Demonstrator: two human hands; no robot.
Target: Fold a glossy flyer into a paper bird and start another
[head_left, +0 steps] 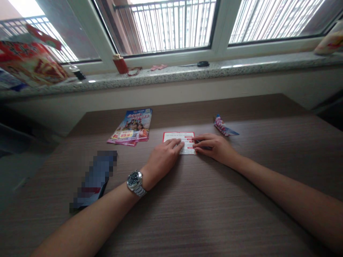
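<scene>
A white sheet of paper with a red border and red labels (pixel 178 136) lies flat on the brown table (pixel 203 200). My left hand (pixel 165 155) rests on its left part, fingers stretched out over the print; a metal watch (pixel 134 179) is on that wrist. At the sheet's right edge, the fingertips of my right hand (pixel 213 147) touch the paper, with gaps between the fingers. A small folded paper shape (pixel 224 127), blue and pink, stands just beyond my right hand.
Colourful flyers (pixel 134 126) are stacked at the back left, with a dark pixelated object (pixel 95 178) nearer. On the granite sill (pixel 171 74) are a red container (pixel 120 64), scissors (pixel 203 64) and a red food bag (pixel 34 62).
</scene>
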